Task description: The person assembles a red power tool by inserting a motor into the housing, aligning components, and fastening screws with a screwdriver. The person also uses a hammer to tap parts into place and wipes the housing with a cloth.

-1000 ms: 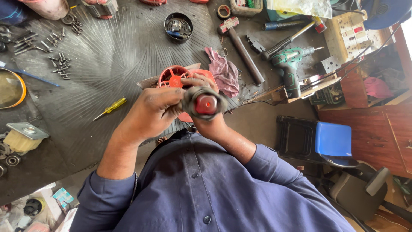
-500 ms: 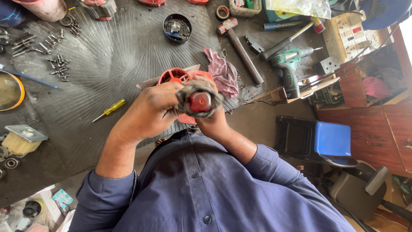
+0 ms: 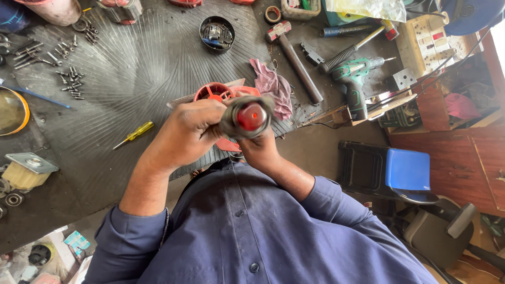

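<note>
Both hands hold a round dark part with a red centre up in front of my chest. My left hand grips it from the left, with the fingers curled over its grey rim. Coming from below, my right hand cups its underside. Behind the hands a red round fan-like part lies on the dark ribbed mat, partly hidden by my fingers.
A yellow-handled screwdriver lies left of my arm, and several bolts lie at the far left. A pink rag, a hammer, a green drill and a black bowl sit behind. A blue chair stands right.
The held part has risen slightly and its red centre faces the camera more. Both hands keep their grip.
</note>
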A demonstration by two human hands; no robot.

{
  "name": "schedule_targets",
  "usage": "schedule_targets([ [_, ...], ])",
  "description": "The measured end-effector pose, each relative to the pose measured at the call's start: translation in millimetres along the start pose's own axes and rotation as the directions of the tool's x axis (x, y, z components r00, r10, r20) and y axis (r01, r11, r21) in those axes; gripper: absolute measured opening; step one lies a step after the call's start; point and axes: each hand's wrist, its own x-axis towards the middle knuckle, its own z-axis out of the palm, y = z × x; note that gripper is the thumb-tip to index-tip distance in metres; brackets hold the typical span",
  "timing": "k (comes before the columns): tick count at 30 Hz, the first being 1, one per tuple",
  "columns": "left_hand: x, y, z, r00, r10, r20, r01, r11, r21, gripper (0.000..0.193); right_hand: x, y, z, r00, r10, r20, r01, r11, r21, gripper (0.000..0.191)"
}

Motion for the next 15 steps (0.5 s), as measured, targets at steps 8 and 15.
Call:
schedule_targets([
  [8,-1.0,1.4,-1.4,0.991,0.133,0.016,-0.132,0.991,-0.007,0.025,-7.3,17.0,-2.4,0.992,-0.118,-0.033,0.113,0.985,-0.130,0.055],
  [15,0.1,2.8,3.0,0.991,-0.133,0.027,0.135,0.986,-0.093,0.030,-15.4,29.3,-6.1,0.996,-0.086,-0.001,0.085,0.987,-0.136,0.067],
])
